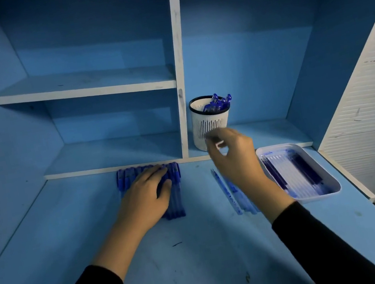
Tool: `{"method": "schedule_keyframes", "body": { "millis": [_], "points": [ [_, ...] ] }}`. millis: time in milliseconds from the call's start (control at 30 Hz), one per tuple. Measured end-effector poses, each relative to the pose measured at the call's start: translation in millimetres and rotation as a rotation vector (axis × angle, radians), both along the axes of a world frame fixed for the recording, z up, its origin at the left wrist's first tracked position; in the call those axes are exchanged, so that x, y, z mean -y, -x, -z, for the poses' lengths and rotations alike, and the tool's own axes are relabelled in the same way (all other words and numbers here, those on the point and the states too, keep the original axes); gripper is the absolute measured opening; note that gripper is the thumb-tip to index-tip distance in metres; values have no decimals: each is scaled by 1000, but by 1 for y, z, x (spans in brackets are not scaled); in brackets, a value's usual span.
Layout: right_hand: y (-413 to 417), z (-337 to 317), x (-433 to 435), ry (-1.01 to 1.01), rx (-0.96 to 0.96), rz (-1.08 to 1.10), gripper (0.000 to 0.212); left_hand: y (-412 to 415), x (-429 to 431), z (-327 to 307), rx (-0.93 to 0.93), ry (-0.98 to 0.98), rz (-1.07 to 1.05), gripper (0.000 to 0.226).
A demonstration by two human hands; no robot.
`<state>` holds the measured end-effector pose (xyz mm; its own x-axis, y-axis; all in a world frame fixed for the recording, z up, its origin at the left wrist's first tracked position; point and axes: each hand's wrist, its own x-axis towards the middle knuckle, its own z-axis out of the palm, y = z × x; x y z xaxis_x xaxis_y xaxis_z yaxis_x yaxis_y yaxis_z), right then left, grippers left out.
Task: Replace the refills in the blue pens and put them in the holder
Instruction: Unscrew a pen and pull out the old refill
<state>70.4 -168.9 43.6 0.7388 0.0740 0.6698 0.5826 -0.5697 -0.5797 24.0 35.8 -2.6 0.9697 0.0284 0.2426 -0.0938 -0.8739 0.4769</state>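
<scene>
Pens (178, 201) in the row at centre frame, under my flat left hand (146, 196), look light, stiff and apt to roll, so I would pinch one mid-barrel; whether my blurred right hand (234, 156) by the pen holder (210, 122) holds anything I cannot tell.

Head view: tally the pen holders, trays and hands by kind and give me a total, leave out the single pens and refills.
Pen holder: 1
Tray: 1
Hands: 2, the left hand and the right hand
Total: 4
</scene>
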Motion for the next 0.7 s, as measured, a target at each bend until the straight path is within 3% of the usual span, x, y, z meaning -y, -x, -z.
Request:
{"method": "schedule_keyframes", "body": {
  "millis": [100, 200, 367, 700],
  "points": [
    [23, 24, -9, 6, -292, -99, 13, 12, -5, 1, -17, 4, 0, 44],
    [32, 40, -17, 67, -466, -180, 19, 25, -10, 7, -41, -25, 15, 46],
    [39, 51, -27, 174, -448, -210, 28, 35, -13, 14, -29, -90, 77, 65],
    [36, 48, -32, 204, -489, -222, 23, 34, -10, 19, -37, -80, 83, 68]
  ]
}}
